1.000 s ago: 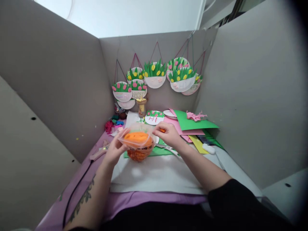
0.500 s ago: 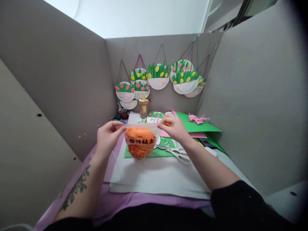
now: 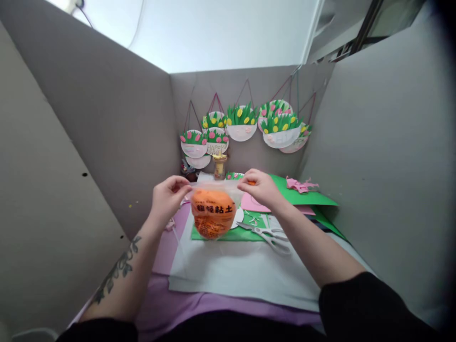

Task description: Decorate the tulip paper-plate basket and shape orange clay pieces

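Note:
A clear plastic bag of orange clay [image 3: 213, 213], printed with black characters, hangs upright between my hands above the table. My left hand [image 3: 171, 195] pinches the top left corner of the bag. At the opposite top corner, my right hand [image 3: 259, 188] pinches the edge, and a small orange piece [image 3: 251, 183] shows within its curled fingers. The bag's top edge is pulled fairly straight. Behind and to the right of it, white-handled scissors [image 3: 269, 235] lie partly over green paper [image 3: 245, 234].
Paper-plate flower baskets [image 3: 241, 132] hang on the grey back panel. A jar [image 3: 220, 166] stands below them. Green card sheets [image 3: 320, 198] with pink scraps [image 3: 301, 185] lie at the right. White paper [image 3: 242, 266] covers the purple cloth [image 3: 199, 299]. Grey panels [image 3: 370, 142] enclose both sides.
The camera view has shifted, so the scene sits lower and further right. Both hands still hold the bag, and its printed front has turned slightly.

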The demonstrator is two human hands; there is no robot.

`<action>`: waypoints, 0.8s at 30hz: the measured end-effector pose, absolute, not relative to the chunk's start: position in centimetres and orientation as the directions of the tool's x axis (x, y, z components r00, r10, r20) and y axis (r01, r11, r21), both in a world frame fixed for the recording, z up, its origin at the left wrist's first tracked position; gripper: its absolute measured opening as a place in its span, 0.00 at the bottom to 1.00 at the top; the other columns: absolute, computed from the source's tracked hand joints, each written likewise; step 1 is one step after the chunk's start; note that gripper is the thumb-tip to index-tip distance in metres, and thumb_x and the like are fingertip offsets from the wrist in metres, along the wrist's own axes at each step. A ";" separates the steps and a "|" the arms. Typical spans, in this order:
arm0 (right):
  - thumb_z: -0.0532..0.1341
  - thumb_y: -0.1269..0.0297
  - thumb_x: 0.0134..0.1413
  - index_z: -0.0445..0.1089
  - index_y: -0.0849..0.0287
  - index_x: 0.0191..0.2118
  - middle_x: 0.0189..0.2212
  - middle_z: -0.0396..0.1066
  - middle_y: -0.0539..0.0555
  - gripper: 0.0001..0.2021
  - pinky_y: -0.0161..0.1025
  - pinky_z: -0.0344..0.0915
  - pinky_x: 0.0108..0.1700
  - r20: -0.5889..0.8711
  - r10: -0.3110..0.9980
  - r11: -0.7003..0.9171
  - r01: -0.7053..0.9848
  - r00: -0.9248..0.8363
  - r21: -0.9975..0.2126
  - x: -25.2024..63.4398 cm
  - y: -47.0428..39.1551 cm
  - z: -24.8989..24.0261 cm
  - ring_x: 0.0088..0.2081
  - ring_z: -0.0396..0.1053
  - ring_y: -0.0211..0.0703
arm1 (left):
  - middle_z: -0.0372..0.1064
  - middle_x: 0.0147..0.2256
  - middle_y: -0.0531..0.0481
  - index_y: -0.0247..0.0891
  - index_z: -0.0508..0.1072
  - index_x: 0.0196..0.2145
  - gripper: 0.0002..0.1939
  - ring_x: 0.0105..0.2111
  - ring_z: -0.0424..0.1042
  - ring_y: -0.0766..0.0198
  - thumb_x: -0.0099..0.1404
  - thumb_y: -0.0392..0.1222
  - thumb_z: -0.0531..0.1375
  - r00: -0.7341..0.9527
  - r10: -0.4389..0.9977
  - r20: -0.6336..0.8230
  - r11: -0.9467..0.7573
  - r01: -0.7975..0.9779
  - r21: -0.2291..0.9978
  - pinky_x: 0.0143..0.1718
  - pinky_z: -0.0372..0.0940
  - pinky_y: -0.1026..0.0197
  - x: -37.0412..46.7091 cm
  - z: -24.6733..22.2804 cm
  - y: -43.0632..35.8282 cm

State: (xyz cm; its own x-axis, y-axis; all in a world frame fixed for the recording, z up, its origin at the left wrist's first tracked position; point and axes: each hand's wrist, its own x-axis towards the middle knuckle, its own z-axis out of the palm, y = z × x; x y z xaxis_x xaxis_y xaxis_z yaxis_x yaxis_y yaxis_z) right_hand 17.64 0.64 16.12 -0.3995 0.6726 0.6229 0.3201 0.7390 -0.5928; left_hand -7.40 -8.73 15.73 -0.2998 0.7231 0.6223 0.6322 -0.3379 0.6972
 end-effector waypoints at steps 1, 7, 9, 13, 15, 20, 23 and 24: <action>0.63 0.66 0.46 0.72 0.57 0.22 0.27 0.68 0.51 0.06 0.39 0.61 0.36 0.617 0.673 0.739 0.329 -0.408 -0.588 17.4 0.9 15.8 0.31 0.67 0.40 | 0.70 0.24 0.52 0.36 0.74 0.30 0.07 0.23 0.66 0.68 0.54 0.42 0.61 -0.298 0.720 0.627 -0.338 0.639 0.691 0.25 0.60 0.66 -7.7 15.5 -8.4; 0.63 0.66 0.46 0.73 0.57 0.23 0.28 0.68 0.51 0.05 0.40 0.61 0.38 0.549 0.690 0.721 0.381 -0.471 -0.579 17.2 1.7 13.8 0.33 0.67 0.41 | 0.72 0.27 0.50 0.36 0.73 0.30 0.07 0.26 0.67 0.66 0.53 0.42 0.60 -0.268 0.792 0.548 -0.302 0.608 0.734 0.27 0.61 0.66 -8.8 13.9 -7.3; 0.63 0.67 0.47 0.73 0.56 0.24 0.29 0.69 0.51 0.04 0.40 0.61 0.39 0.547 0.693 0.718 0.379 -0.470 -0.584 17.4 1.9 13.6 0.34 0.67 0.42 | 0.72 0.27 0.50 0.37 0.73 0.30 0.08 0.26 0.67 0.66 0.53 0.42 0.60 -0.267 0.807 0.527 -0.287 0.602 0.745 0.27 0.61 0.66 -9.0 13.5 -7.2; 0.62 0.68 0.46 0.72 0.56 0.24 0.28 0.69 0.51 0.04 0.39 0.61 0.39 0.595 0.669 0.743 0.376 -0.446 -0.554 17.5 1.8 13.7 0.35 0.67 0.42 | 0.73 0.31 0.49 0.37 0.74 0.35 0.11 0.28 0.68 0.64 0.54 0.42 0.60 -0.257 0.800 0.542 -0.289 0.627 0.724 0.29 0.62 0.66 -9.2 13.0 -7.4; 0.61 0.69 0.46 0.71 0.57 0.23 0.28 0.67 0.51 0.05 0.39 0.60 0.38 0.601 0.669 0.743 0.385 -0.437 -0.548 17.4 1.7 13.7 0.34 0.66 0.41 | 0.72 0.32 0.49 0.37 0.73 0.38 0.13 0.29 0.68 0.64 0.54 0.42 0.59 -0.262 0.783 0.564 -0.291 0.648 0.704 0.31 0.62 0.66 -9.3 12.8 -7.5; 0.58 0.71 0.47 0.68 0.58 0.22 0.29 0.64 0.51 0.07 0.39 0.60 0.39 0.622 0.665 0.747 0.371 -0.414 -0.552 17.1 1.4 13.3 0.34 0.64 0.41 | 0.68 0.28 0.52 0.37 0.70 0.41 0.14 0.28 0.67 0.66 0.55 0.38 0.57 -0.274 0.746 0.607 -0.324 0.648 0.690 0.30 0.61 0.66 -9.1 12.4 -7.1; 0.58 0.71 0.47 0.68 0.58 0.23 0.31 0.64 0.52 0.06 0.40 0.61 0.41 0.617 0.673 0.739 0.372 -0.408 -0.561 17.1 1.5 13.2 0.37 0.65 0.42 | 0.67 0.28 0.52 0.36 0.70 0.39 0.12 0.27 0.67 0.67 0.55 0.37 0.56 -0.262 0.745 0.614 -0.328 0.657 0.679 0.30 0.61 0.66 -9.0 12.3 -6.7; 0.58 0.71 0.47 0.68 0.58 0.25 0.31 0.64 0.52 0.05 0.40 0.61 0.41 0.619 0.673 0.740 0.373 -0.405 -0.560 17.1 1.5 13.1 0.38 0.65 0.43 | 0.68 0.28 0.52 0.36 0.69 0.40 0.13 0.28 0.67 0.67 0.56 0.37 0.56 -0.256 0.746 0.615 -0.326 0.664 0.672 0.31 0.61 0.66 -9.0 12.4 -6.6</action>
State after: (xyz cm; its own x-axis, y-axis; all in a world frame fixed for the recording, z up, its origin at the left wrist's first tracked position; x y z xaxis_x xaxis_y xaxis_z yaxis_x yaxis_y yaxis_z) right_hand 17.12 1.51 13.12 -0.4055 0.6729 0.6187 0.3733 0.7397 -0.5599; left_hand -8.97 -6.63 12.37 -0.2561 0.7460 0.6148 0.6645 -0.3260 0.6724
